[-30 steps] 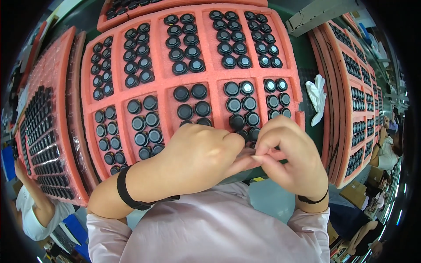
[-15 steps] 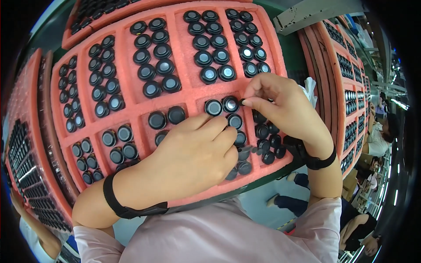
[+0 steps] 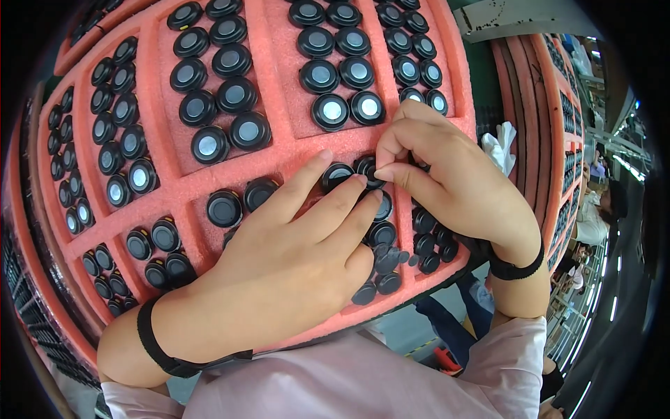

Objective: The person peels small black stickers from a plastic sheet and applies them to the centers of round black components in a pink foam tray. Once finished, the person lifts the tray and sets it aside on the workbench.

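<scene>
A pink foam tray [image 3: 279,150] lies under my hands, its compartments filled with round black capped parts, many with silvery discs on top. My right hand [image 3: 447,174] is closed in a pinch at the edge of one black round part [image 3: 366,170]; what its fingertips hold is hidden. Spread out, my left hand [image 3: 293,258] lies open over the near middle compartments, holding nothing. Its fingertips reach beside that part and its neighbour [image 3: 338,177]. Several small dark discs [image 3: 388,259] lie loose on parts near the tray's front edge.
Stacked pink trays [image 3: 537,105] with more black parts stand at the right, and others [image 3: 42,244] at the left. A white crumpled glove-like item [image 3: 499,146] sits beside the tray. A metal bar [image 3: 523,19] crosses at the upper right. People sit farther off at the right.
My right fingers, which held a small dark disc, have moved slightly left onto the round part. My left fingers have uncurled and spread. The view has come closer to the tray.
</scene>
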The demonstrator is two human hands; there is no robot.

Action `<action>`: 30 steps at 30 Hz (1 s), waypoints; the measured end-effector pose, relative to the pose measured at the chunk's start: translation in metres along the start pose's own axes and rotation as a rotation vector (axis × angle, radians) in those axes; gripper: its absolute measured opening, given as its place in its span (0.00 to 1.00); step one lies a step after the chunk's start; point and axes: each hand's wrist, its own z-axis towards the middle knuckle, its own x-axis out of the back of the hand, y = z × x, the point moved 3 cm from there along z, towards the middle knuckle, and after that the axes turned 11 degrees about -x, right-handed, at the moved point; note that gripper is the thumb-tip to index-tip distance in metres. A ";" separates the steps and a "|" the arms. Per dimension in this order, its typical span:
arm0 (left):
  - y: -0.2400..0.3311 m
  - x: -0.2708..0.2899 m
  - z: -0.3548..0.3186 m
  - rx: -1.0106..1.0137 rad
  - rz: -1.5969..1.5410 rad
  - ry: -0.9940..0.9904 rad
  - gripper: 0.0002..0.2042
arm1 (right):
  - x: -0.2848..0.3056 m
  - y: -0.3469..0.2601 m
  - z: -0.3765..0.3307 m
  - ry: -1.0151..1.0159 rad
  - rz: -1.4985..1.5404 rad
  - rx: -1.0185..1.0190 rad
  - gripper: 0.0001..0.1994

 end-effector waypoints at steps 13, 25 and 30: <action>0.002 -0.001 0.002 0.026 0.006 -0.030 0.06 | -0.003 0.001 0.001 0.043 -0.039 0.050 0.05; 0.003 0.000 0.000 0.022 0.006 -0.015 0.07 | -0.003 -0.002 0.001 0.066 -0.028 0.020 0.05; 0.002 0.005 0.001 0.008 -0.028 0.002 0.07 | 0.004 -0.007 -0.005 0.117 0.004 -0.028 0.05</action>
